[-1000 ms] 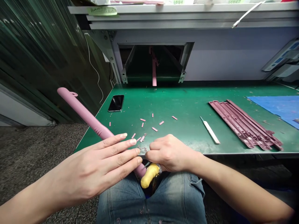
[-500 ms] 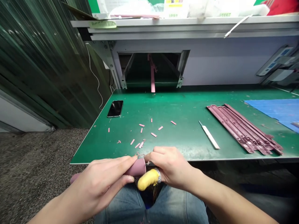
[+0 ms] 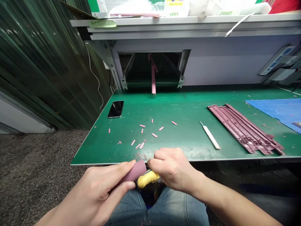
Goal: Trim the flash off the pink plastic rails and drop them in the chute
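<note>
My left hand is wrapped round a mauve plastic part with a rounded, tube-like end, held just off the table's front edge and pointing right. Most of that part is hidden under the fingers and palm. Against its end is my right hand, fingers curled in. A thin greyish blade shows between the right fingers and the part; its handle is hidden in the fist. The right thumb wears a yellow cover and lies beside the part's rim. Pink shavings lie just beyond the hands.
On the green table lie small pink strips, a phone, a white-handled knife and several long mauve parts. A blue sheet is at the right. At the back, a pink part sticks out of a conveyor opening.
The mauve part has tilted, its right end now pointing more upward. My left thumb and hand have shifted slightly down, and the blade now shows at the rim near the yellow-covered thumb.
</note>
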`<state>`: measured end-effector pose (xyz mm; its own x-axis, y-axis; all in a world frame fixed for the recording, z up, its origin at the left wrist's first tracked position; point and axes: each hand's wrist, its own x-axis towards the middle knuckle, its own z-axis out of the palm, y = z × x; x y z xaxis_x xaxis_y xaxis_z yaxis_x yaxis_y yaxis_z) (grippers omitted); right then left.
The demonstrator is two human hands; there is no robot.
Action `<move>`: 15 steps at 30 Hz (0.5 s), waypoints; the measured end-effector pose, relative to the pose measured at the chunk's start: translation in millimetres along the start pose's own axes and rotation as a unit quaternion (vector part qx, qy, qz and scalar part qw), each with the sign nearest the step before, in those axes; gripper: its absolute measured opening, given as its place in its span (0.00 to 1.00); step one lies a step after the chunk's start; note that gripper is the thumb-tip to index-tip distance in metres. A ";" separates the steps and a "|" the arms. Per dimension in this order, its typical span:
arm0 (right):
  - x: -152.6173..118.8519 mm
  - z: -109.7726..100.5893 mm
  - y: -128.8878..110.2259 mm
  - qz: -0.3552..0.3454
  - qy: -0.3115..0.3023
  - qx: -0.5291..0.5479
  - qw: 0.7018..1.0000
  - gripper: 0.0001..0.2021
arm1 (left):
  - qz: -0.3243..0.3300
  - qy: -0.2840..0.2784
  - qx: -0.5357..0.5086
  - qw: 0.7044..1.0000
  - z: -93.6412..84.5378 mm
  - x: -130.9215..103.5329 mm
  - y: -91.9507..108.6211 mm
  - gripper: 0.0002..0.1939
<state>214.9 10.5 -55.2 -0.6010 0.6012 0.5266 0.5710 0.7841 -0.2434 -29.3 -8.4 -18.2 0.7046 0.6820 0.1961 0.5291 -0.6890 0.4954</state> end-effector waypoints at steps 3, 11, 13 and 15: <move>-4.2 3.8 -1.5 0.070 0.086 0.164 0.980 0.12 | -0.125 0.051 -0.095 0.986 14.8 -3.7 -0.6 0.25; -31.7 73.3 -52.2 0.350 0.031 0.610 0.710 0.37 | -0.328 0.403 -0.506 0.689 59.5 71.2 -5.3 0.11; -38.9 71.2 -50.7 0.387 0.024 0.598 0.702 0.34 | -0.306 0.449 -0.480 0.688 57.5 99.2 -14.2 0.13; -48.6 47.4 -36.3 0.415 0.061 0.523 0.742 0.26 | -0.276 0.458 -0.432 0.727 51.9 116.8 -29.5 0.19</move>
<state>196.8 -39.8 -110.6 -0.1937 0.9755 -0.1047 -0.0693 -0.1201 -0.9903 61.9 78.8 -53.8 -0.3210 0.9457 0.0507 -0.1606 -0.1071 0.9812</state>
